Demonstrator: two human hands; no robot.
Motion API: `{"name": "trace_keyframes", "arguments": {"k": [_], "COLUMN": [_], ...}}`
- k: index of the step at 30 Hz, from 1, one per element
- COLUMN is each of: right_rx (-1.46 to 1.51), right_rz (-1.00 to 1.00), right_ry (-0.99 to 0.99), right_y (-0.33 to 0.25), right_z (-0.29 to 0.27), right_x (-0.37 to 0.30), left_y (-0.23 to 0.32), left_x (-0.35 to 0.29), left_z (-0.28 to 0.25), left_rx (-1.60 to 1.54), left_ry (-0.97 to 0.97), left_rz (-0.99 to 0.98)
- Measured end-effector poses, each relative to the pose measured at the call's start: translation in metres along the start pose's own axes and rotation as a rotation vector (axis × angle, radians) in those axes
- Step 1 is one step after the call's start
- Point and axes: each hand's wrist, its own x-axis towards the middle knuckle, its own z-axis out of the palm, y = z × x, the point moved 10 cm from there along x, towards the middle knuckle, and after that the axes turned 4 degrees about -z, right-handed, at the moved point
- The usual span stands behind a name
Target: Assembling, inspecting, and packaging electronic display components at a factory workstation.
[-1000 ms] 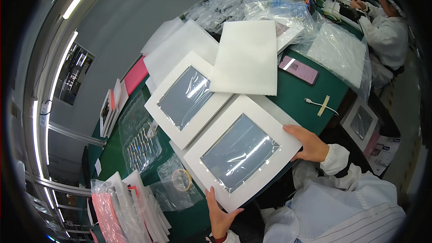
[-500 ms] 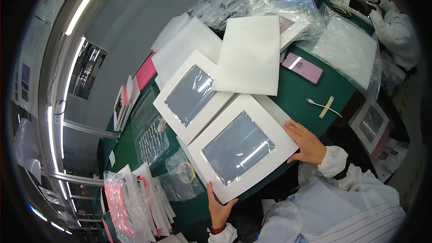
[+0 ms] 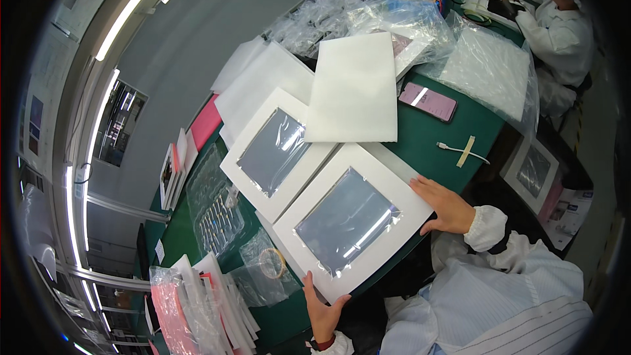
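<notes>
A white-framed panel (image 3: 347,223) with a grey, film-covered screen lies tilted at the table's near edge, over a white sheet. My left hand (image 3: 323,312) holds its near left corner, with the index finger and thumb on either side. At the right edge, my right hand (image 3: 448,207) grips the panel with fingers over the rim and thumb below. Behind it lies a second white-framed panel (image 3: 275,151), also with a grey screen. A white foam sheet (image 3: 355,89) covers part of that panel's far right side.
A pink phone (image 3: 428,101) and a white cable with a tan tie (image 3: 464,152) lie on the right. Left are a clear tray of small parts (image 3: 217,223), a bagged yellow ring (image 3: 271,263) and stacked foam sheets (image 3: 197,309). Plastic bags fill the far end; a co-worker (image 3: 552,33) sits there.
The view has shifted slightly, so the table's things appear a little moved. Both hands keep their places on the panel. More of the co-worker shows at the far right.
</notes>
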Motion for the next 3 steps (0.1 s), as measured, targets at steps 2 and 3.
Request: {"name": "trace_keyframes", "arguments": {"k": [2,3], "right_rx": [0.084,0.179], "right_rz": [0.067,0.143], "right_ry": [-0.04,-0.051], "right_y": [0.004,0.011], "right_z": [0.003,0.004], "right_x": [0.003,0.004], "left_y": [0.0,0.002], "left_x": [0.006,0.011], "left_z": [-0.006,-0.006], "left_rx": [-0.109,-0.154], "left_ry": [0.05,0.085], "left_rz": [-0.024,-0.036]}}
